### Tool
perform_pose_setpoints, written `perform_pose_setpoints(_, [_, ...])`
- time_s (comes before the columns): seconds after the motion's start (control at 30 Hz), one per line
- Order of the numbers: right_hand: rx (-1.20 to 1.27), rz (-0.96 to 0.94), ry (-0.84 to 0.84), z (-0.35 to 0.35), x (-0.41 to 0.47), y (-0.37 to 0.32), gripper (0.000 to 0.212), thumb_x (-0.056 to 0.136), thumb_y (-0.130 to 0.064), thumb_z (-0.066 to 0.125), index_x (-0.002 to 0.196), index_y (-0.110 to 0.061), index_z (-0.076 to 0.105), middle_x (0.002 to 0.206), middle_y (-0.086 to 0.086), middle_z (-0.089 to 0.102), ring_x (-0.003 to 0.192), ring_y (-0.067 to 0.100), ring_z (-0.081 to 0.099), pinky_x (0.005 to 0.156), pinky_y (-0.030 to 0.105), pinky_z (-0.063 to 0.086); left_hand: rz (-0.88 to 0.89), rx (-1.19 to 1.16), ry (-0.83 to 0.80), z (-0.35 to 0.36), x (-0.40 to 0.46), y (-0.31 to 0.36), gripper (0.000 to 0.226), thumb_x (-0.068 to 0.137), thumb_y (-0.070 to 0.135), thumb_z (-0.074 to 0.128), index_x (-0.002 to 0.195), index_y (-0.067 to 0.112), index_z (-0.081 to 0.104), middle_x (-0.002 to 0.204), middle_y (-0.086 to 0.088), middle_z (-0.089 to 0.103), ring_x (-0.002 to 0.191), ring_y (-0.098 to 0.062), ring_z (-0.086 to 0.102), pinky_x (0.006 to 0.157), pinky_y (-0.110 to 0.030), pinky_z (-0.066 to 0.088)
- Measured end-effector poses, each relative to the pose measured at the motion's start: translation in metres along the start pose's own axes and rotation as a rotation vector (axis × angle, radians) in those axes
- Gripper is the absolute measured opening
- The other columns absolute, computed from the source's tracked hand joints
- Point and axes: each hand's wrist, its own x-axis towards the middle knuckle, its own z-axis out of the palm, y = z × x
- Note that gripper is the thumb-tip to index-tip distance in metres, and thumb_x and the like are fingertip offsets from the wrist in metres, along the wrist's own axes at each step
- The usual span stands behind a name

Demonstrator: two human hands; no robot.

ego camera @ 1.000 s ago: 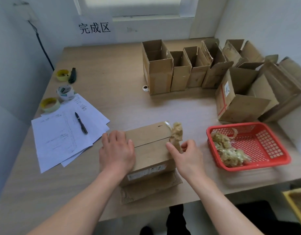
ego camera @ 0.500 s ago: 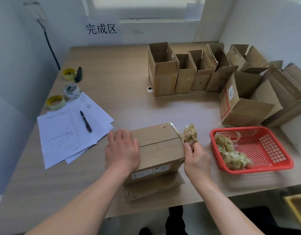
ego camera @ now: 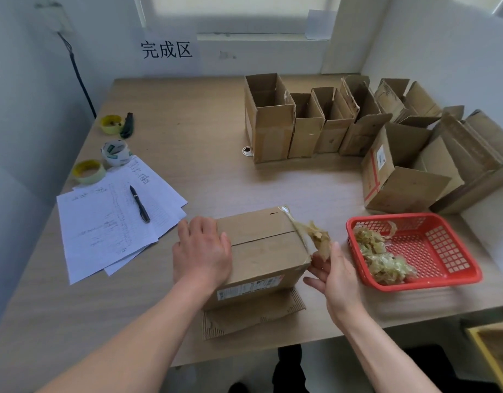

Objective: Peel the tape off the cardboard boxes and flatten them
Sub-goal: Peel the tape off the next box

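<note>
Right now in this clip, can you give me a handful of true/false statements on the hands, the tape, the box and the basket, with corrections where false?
1. The left hand rests flat on top of the closed box. True.
2. The right hand holds a wad of peeled tape that is completely free of the box. False: a strip still runs from the wad to the box's far right top edge.
3. The red basket already contains crumpled tape. True.
4. The pen lies in the basket. False: it lies on the sheets of paper left of the box.
5. The box stands on a piece of corrugated cardboard. True.
</note>
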Motion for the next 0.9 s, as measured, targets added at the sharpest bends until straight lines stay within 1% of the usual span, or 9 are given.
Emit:
perform_pose_setpoints(0.13, [0.224,0.006,0.053,0.009,-0.013,0.004,0.069,0.081,-0.073,0.042,0.115,-0.020,0.070,0.104,0.001,0.076,0.096,0.016,0.073,0.063,0.028,0.059,-0.002,-0.009,0.002,0.001,0.000,0.000,0.021,0.099,0.037,0.035,0.106,0.020,0.044,0.118,-0.001,0.047,0.116,-0.027,0.036,0.086,-0.043,0.045])
perform_pose_setpoints(0.2, [0.287,0.054,0.111,0.011,-0.019,0.011,0.073,0.081,-0.075,0.043,0.120,-0.019,0.068,0.108,0.000,0.076,0.101,0.015,0.072,0.066,0.032,0.059,0.000,-0.013,0.009,0.000,0.000,0.000,0.020,0.099,0.037,0.036,0.105,0.020,0.043,0.118,-0.001,0.047,0.116,-0.027,0.036,0.086,-0.043,0.046])
perform_pose_setpoints(0.37, [0.221,0.108,0.166,0.009,-0.026,0.017,0.043,0.105,-0.047,0.038,0.110,-0.021,0.071,0.104,0.000,0.076,0.107,0.019,0.068,0.076,0.043,0.056,-0.002,-0.013,0.011,0.001,0.000,0.000,0.020,0.098,0.036,0.035,0.106,0.020,0.043,0.118,-0.002,0.047,0.114,-0.026,0.036,0.085,-0.043,0.046])
perform_pose_setpoints(0.47, [0.203,0.118,0.230,0.005,-0.017,0.004,0.027,0.105,-0.029,0.045,0.106,-0.018,0.070,0.102,0.008,0.074,0.097,0.023,0.070,0.071,0.041,0.055,-0.003,-0.013,0.011,0.001,0.000,0.001,0.020,0.099,0.036,0.035,0.107,0.020,0.044,0.119,-0.002,0.047,0.116,-0.027,0.036,0.087,-0.043,0.045])
perform_pose_setpoints(0.57, [0.322,0.139,0.372,-0.005,-0.004,-0.013,0.019,0.102,-0.009,0.049,0.113,-0.017,0.062,0.095,0.011,0.069,0.078,0.022,0.067,0.063,0.037,0.055,-0.002,-0.017,0.009,0.000,-0.001,0.001,0.020,0.099,0.036,0.035,0.106,0.020,0.043,0.118,-0.001,0.047,0.115,-0.026,0.036,0.086,-0.043,0.045])
perform_pose_setpoints(0.67, [0.376,0.047,0.526,-0.019,0.004,-0.023,0.020,0.100,-0.007,0.049,0.106,-0.021,0.062,0.089,0.007,0.066,0.070,0.016,0.063,0.059,0.032,0.053,-0.001,-0.019,0.013,0.000,-0.001,0.001,0.018,0.099,0.036,0.036,0.105,0.021,0.043,0.117,-0.001,0.047,0.115,-0.026,0.036,0.086,-0.042,0.045])
perform_pose_setpoints(0.77, [0.043,-0.347,0.499,-0.022,0.003,-0.025,0.020,0.101,-0.022,0.052,0.091,-0.034,0.065,0.080,-0.003,0.067,0.069,0.012,0.060,0.057,0.026,0.051,-0.002,-0.019,0.020,0.001,-0.001,0.001,0.018,0.098,0.036,0.035,0.104,0.021,0.043,0.116,-0.001,0.047,0.114,-0.026,0.036,0.086,-0.042,0.044])
perform_pose_setpoints(0.83, [-0.242,-0.525,0.288,-0.016,-0.001,-0.023,0.021,0.097,-0.033,0.058,0.078,-0.034,0.065,0.070,-0.009,0.064,0.062,0.006,0.055,0.054,0.020,0.045,-0.003,-0.025,0.021,0.002,-0.001,0.001,0.017,0.098,0.036,0.036,0.104,0.021,0.042,0.116,-0.001,0.047,0.114,-0.026,0.036,0.085,-0.042,0.044])
perform_pose_setpoints(0.9, [-0.610,-0.585,0.141,-0.009,0.000,-0.018,0.040,0.090,-0.052,0.061,0.062,-0.024,0.055,0.061,-0.006,0.057,0.057,0.008,0.051,0.052,0.025,0.038,0.000,-0.026,0.024,0.002,-0.001,0.001,0.017,0.098,0.035,0.036,0.104,0.021,0.042,0.116,-0.001,0.047,0.113,-0.026,0.036,0.085,-0.041,0.044])
